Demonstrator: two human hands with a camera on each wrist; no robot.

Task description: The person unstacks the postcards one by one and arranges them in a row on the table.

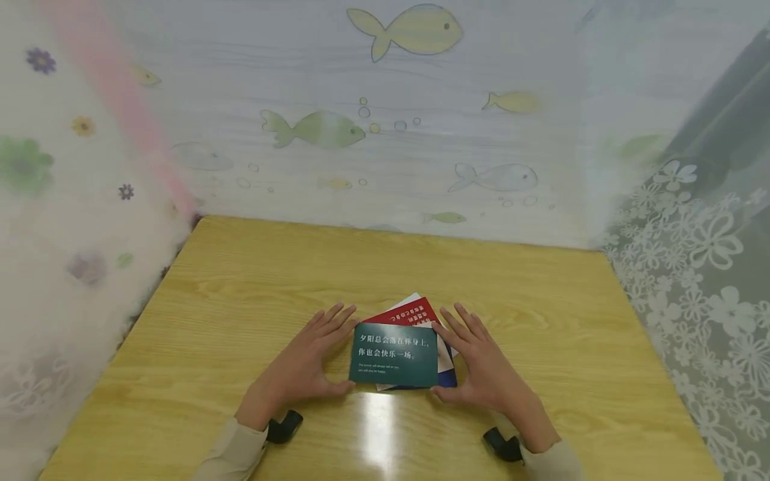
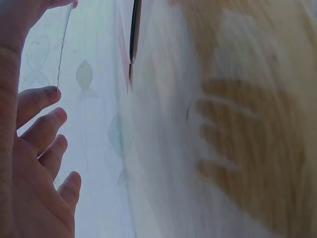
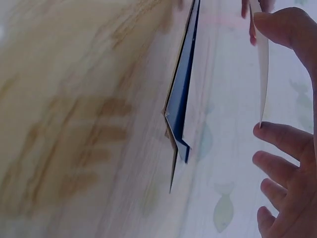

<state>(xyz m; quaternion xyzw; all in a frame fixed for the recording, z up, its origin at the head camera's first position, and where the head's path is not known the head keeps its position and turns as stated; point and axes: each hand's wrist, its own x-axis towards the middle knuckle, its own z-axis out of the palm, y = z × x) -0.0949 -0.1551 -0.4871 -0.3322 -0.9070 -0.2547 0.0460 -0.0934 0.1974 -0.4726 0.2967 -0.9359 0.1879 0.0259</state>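
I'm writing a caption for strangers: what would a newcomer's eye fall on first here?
Probably the dark green card with white lettering, held up by its sides between the left hand and right hand. Next, the red card below it, showing past its far edge. Then the large yellow fish, top centre on the pale backdrop.

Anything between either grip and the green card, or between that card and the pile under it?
Nothing visible: the left grip and right grip meet the green card directly at its corners. Between it and the pile below, the right wrist view shows only open space.
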